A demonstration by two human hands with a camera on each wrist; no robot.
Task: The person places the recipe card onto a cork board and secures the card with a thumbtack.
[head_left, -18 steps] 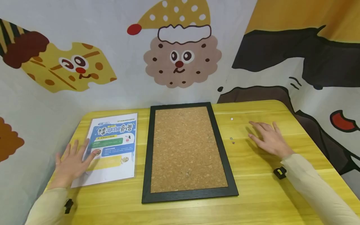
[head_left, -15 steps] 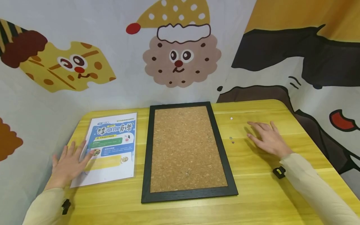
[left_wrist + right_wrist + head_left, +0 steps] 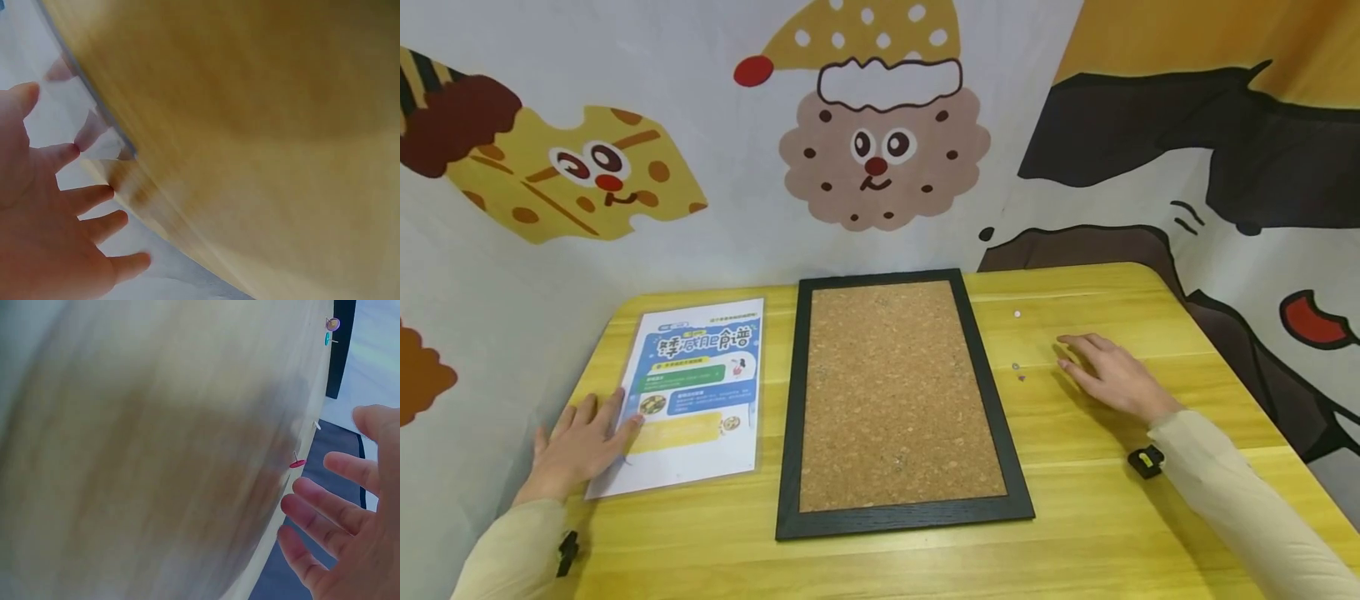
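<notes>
My left hand (image 3: 576,446) lies over the left edge of a laminated sheet (image 3: 700,387) printed with blue, green and yellow panels. Its fingers are spread, with the thumb across the sheet's lower left part. In the left wrist view, the fingertips are right at the clear plastic edge (image 3: 100,103). My right hand (image 3: 1116,379) holds nothing and reaches in over the right side of the table, fingers loosely bent. Small thumbtacks lie to its left: a white one (image 3: 1017,314) and a grey-looking one (image 3: 1016,367). A red thumbtack (image 3: 297,464) shows by the fingers in the right wrist view.
Between the hands lies a cork board (image 3: 902,400) in a black frame (image 3: 910,523). The yellow wooden table (image 3: 880,571) meets a cartoon-printed cloth wall (image 3: 722,250) at its back and left. In the right wrist view, a teal thumbtack (image 3: 327,339) lies beside a purple-rimmed one (image 3: 333,324).
My left hand has slid slightly left and down, baring more of the sheet's printed picture. The right hand stays nearly in place, its fingers a little more bent. The sheet and board stay put.
</notes>
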